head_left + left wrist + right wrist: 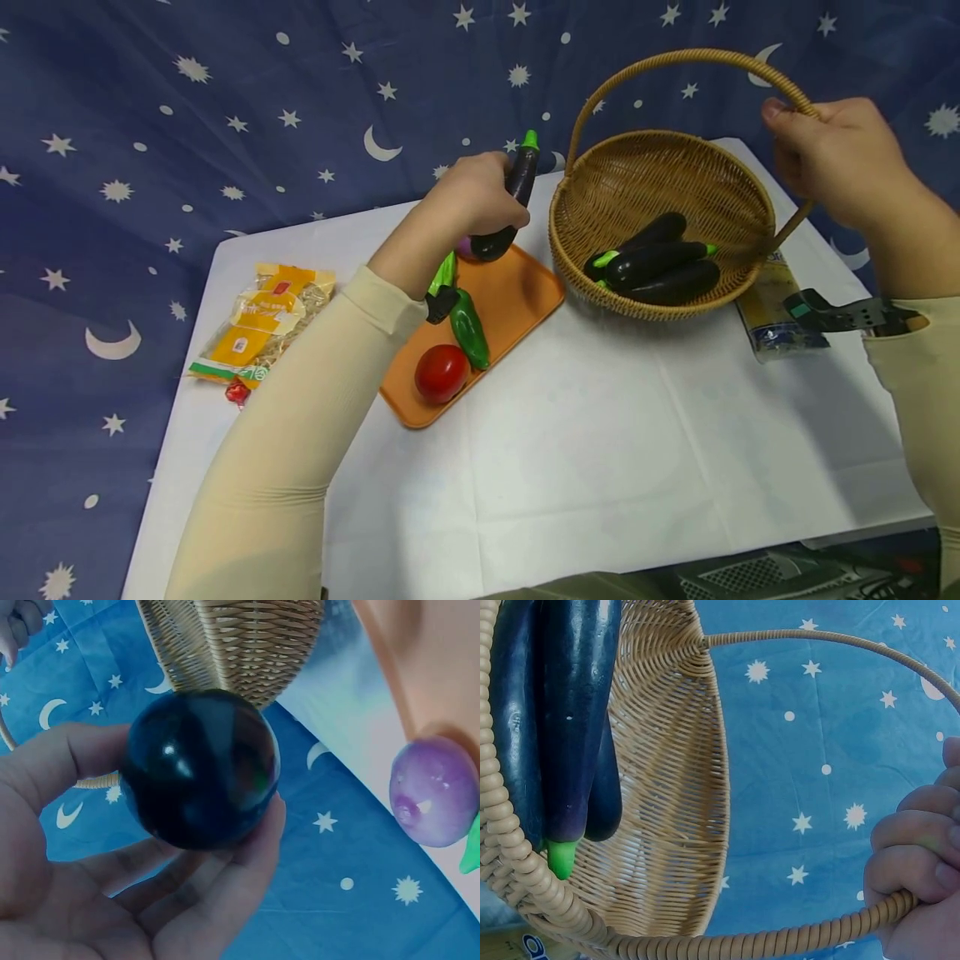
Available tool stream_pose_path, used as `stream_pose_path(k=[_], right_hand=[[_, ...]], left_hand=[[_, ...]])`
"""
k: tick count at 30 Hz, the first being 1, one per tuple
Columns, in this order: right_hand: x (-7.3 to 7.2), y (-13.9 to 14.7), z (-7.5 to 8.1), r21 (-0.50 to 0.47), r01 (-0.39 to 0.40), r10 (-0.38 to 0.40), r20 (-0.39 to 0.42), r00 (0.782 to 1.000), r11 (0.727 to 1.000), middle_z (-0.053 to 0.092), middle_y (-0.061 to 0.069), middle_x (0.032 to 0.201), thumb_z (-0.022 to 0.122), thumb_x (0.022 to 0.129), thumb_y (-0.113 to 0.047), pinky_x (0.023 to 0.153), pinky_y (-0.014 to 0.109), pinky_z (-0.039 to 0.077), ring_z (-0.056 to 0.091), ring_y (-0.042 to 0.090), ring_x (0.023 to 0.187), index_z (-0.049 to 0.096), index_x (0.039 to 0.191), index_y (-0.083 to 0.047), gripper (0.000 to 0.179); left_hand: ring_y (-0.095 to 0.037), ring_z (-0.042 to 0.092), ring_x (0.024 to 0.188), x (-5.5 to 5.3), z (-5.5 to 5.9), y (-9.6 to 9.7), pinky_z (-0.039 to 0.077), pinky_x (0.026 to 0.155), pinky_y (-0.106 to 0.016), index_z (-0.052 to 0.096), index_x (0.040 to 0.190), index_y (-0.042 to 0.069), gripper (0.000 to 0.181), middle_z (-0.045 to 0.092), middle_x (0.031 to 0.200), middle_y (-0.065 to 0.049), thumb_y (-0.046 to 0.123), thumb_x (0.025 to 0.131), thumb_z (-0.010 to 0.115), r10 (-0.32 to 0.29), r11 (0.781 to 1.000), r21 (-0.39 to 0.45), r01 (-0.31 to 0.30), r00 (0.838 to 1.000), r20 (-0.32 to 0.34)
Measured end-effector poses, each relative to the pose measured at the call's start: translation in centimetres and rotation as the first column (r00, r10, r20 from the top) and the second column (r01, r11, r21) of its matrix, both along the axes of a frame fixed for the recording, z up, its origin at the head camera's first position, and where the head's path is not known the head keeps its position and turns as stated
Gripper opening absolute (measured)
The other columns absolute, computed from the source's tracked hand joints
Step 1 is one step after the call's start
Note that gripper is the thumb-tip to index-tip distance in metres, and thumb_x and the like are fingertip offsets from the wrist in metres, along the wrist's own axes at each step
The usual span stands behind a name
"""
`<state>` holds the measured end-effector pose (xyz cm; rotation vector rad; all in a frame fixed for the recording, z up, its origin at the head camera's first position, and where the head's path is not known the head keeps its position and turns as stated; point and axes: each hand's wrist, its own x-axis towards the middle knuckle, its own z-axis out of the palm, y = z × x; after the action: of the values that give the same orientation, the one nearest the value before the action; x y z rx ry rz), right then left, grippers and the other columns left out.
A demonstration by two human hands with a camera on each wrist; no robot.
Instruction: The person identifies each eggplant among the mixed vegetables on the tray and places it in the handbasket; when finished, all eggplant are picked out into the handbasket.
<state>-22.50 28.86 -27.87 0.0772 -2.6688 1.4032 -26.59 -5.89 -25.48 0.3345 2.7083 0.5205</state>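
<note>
My left hand [480, 196] holds a dark eggplant [522, 175] with a green stem end over the far end of the orange tray [521, 287]. In the left wrist view its round bottom faces the camera, thumb and fingers curled around it. The wicker basket [660, 312] leans toward me, and my right hand [851, 158] grips its arched handle [693, 56] on the right side. Inside lie three more eggplants [660, 262]. A tomato [442, 374], a green pepper [469, 329] and a purple onion [433, 791] are on the tray, the onion mostly hidden in the head view.
Left on the white table [585, 467] lies a yellow-and-clear food bag [262, 325], with a small red wrapped item [237, 392] beside it. A yellow and blue packet [780, 312] sits partly under the basket's right side. Behind hangs a blue star-patterned cloth [247, 108].
</note>
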Motion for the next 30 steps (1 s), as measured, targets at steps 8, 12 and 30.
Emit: stream_pose_path(k=[8, 12, 30], right_hand=[[-0.1, 0.0, 0.1, 0.009, -0.005, 0.005, -0.006, 1.000, 1.000, 0.032, 0.003, 0.047, 0.046, 0.105, -0.046, 0.048, 0.041, 0.017, 0.026, 0.023, 0.044, 0.044, 0.059, 0.005, 0.069], [0.0, -0.1, 0.2, 0.015, -0.008, 0.008, -0.008, 1.000, 1.000, 0.032, 0.003, 0.047, 0.046, 0.105, -0.047, 0.049, 0.041, 0.017, 0.026, 0.023, 0.045, 0.044, 0.059, 0.005, 0.070], [0.1, 0.1, 0.2, -0.036, -0.050, 0.050, -0.005, 0.999, 0.998, 0.033, 0.003, 0.048, 0.048, 0.105, -0.046, 0.051, 0.042, 0.016, 0.025, 0.024, 0.045, 0.044, 0.058, 0.003, 0.067]], left_hand=[[-0.020, 0.059, 0.099, 1.1, 0.9, 1.3, 0.053, 0.081, -0.030, 0.052, 0.133, 0.011, 0.049, 0.060, 0.112, -0.006, 0.025, 0.089, 0.069, -0.069, 0.998, 0.000, 0.069, 0.997, -0.034], [-0.019, 0.060, 0.098, 1.6, 1.0, 2.6, 0.054, 0.077, -0.029, 0.053, 0.134, 0.010, 0.050, 0.060, 0.113, -0.006, 0.023, 0.088, 0.070, -0.092, 0.996, 0.014, 0.093, 0.994, -0.060], [-0.011, 0.057, 0.099, 1.4, -2.3, 11.4, 0.047, 0.078, -0.025, 0.057, 0.138, 0.027, 0.050, 0.063, 0.113, 0.007, 0.022, 0.091, 0.070, -0.299, 0.952, -0.107, 0.287, 0.948, -0.112]])
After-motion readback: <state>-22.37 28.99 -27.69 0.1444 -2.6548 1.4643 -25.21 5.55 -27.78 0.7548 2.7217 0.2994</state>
